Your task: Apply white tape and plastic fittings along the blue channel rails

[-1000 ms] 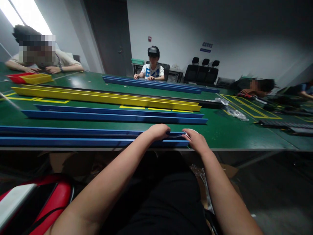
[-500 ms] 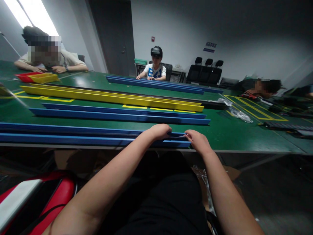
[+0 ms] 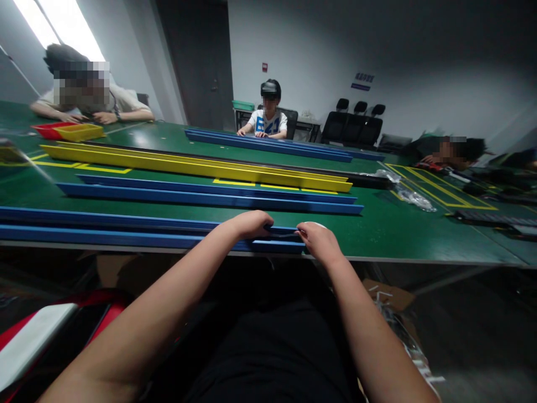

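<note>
A long blue channel rail [image 3: 104, 235] lies along the near edge of the green table [image 3: 377, 229]. My left hand [image 3: 249, 223] rests on top of it near its right end, fingers curled over the far wall. My right hand [image 3: 319, 242] is closed on the rail's right end, with something white showing just behind its knuckles. A dark strip runs inside the channel between my two hands.
Further back lie another blue rail [image 3: 210, 197], a yellow rail [image 3: 197, 167] and a far blue rail [image 3: 268, 144]. Red and yellow bins [image 3: 69, 131] stand at the far left. Clear plastic bags [image 3: 413, 197] lie right. Three other people sit around the table. A red-and-white object [image 3: 37, 341] sits by my left leg.
The rail's right end and both my hands have shifted left along the table edge. The view has tilted slightly.
</note>
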Demonstrator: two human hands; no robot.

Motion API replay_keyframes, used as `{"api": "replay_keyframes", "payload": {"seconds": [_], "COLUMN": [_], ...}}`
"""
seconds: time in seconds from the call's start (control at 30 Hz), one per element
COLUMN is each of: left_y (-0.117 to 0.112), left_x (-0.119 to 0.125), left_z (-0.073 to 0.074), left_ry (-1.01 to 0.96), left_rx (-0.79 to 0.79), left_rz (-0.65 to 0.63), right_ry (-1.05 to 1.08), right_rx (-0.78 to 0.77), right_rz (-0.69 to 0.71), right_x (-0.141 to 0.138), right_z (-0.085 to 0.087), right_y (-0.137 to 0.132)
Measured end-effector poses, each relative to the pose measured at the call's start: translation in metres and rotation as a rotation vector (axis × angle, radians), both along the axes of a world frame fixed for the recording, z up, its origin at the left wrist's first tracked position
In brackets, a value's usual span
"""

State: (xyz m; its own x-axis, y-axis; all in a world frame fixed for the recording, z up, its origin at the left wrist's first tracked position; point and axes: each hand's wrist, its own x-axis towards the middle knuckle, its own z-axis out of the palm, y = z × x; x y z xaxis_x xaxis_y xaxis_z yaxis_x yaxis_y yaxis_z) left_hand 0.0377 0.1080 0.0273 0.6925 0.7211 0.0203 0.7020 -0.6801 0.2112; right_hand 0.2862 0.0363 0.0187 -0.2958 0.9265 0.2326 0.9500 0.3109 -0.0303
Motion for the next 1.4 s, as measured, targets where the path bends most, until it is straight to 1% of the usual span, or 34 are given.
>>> {"api": "replay_keyframes", "payload": {"seconds": [0.07, 0.17, 0.27, 0.43, 0.53, 0.63, 0.77, 0.93, 1.03, 1.13, 1.27, 1.4], "left_y": [0.000, -0.002, -0.004, -0.007, -0.008, -0.008, -0.008, -0.009, -0.009, -0.009, -0.010, -0.011], "left_x": [-0.004, -0.004, -0.001, 0.002, 0.003, 0.003, 0.003, 0.004, 0.005, 0.006, 0.007, 0.011], "left_z": [0.000, 0.003, 0.005, 0.007, 0.007, 0.007, 0.007, 0.008, 0.009, 0.009, 0.009, 0.009], "left_ry": [-0.001, 0.004, 0.020, 0.047, 0.063, 0.079, 0.101, 0.104, 0.108, 0.109, 0.105, 0.107], "left_rx": [0.005, 0.005, 0.023, 0.021, 0.014, 0.014, 0.011, 0.005, 0.010, 0.015, 0.024, 0.037], "left_rz": [0.006, 0.004, 0.021, 0.067, 0.091, 0.101, 0.112, 0.117, 0.122, 0.108, 0.108, 0.097], "right_ry": [0.005, 0.033, 0.071, 0.115, 0.108, 0.082, 0.096, 0.059, 0.019, 0.015, 0.050, 0.071], "right_rx": [0.008, -0.008, -0.038, -0.068, -0.082, -0.107, -0.121, -0.131, -0.145, -0.140, -0.090, -0.055], "right_rz": [0.010, 0.029, 0.072, 0.160, 0.175, 0.169, 0.186, 0.137, 0.054, -0.007, 0.026, 0.051], "right_x": [-0.004, -0.004, 0.002, 0.023, 0.033, 0.035, 0.033, 0.034, 0.035, 0.037, 0.039, 0.039], "right_z": [-0.001, -0.001, -0.001, -0.001, -0.004, -0.005, 0.002, 0.009, 0.006, -0.002, -0.010, -0.012], "right_y": [0.001, 0.002, 0.003, 0.011, 0.015, 0.015, 0.010, 0.009, 0.014, 0.021, 0.024, 0.020]}}
